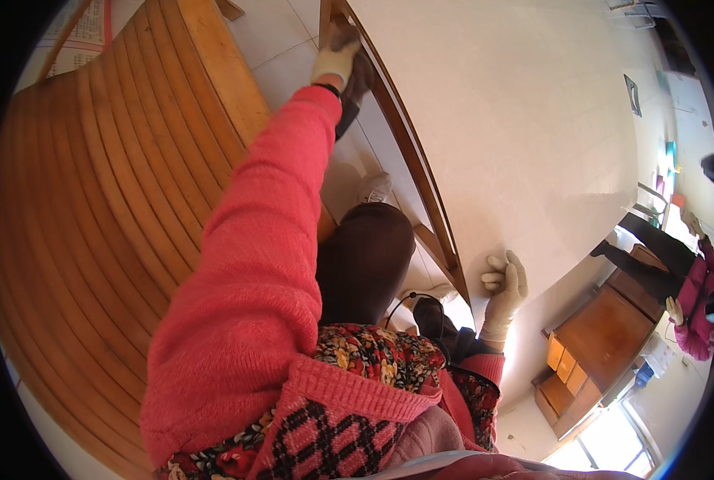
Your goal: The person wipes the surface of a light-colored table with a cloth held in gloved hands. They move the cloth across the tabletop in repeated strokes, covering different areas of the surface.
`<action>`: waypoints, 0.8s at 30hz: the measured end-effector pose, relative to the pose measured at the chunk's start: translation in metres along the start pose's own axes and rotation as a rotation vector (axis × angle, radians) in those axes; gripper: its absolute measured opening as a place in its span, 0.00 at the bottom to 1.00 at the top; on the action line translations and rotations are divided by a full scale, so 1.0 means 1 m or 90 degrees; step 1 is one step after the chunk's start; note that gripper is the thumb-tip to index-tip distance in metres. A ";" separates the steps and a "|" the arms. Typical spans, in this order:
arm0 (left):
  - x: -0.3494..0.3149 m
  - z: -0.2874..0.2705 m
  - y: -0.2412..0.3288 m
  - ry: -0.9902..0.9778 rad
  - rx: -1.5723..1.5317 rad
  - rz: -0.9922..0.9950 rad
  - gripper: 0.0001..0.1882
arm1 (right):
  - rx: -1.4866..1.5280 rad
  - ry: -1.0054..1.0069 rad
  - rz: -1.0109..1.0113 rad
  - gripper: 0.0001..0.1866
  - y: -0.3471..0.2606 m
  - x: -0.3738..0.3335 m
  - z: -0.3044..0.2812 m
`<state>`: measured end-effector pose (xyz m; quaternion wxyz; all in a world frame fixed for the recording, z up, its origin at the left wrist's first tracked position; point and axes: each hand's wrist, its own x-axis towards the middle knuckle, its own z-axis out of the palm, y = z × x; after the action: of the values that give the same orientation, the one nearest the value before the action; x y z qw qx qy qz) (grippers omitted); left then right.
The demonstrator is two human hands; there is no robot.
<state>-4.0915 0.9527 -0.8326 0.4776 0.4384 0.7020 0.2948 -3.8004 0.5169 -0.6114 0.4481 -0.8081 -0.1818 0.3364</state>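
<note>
My left arm, in a pink sleeve, stretches far forward. My left hand (337, 60), in a pale glove with dark fingers, is closed at the wooden edge (389, 104) of a white-topped table (517, 128). A dark brown and black item (358, 88) lies right beside that hand; its kind, and whether the hand holds it, I cannot make out. My right hand (505, 288), gloved too, is at the near end of the table. Its fingers are loosely curled and apart, with nothing visible in them.
A slatted wooden bench (109, 184) curves along the left. Tiled floor (273, 32) shows between bench and table. My bent knee (365, 256) is between them, a pale shoe (374, 188) beyond. Far right are a wooden desk (605, 328) with drawers and a person in a purplish top (697, 312).
</note>
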 end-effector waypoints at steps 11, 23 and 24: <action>-0.052 0.061 -0.033 -0.037 -0.142 -0.221 0.47 | 0.001 -0.027 -0.023 0.20 -0.002 -0.003 0.002; -0.119 0.050 -0.044 -0.369 -0.199 -0.257 0.39 | 0.015 -0.030 -0.039 0.19 -0.006 -0.004 0.007; -0.118 0.037 -0.040 -0.385 -0.230 -0.265 0.38 | 0.011 -0.023 -0.035 0.19 -0.006 -0.004 0.007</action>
<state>-4.0518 0.8294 -0.8307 0.7811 0.2625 0.5410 0.1682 -3.8085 0.5220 -0.6078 0.4609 -0.7925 -0.2090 0.3403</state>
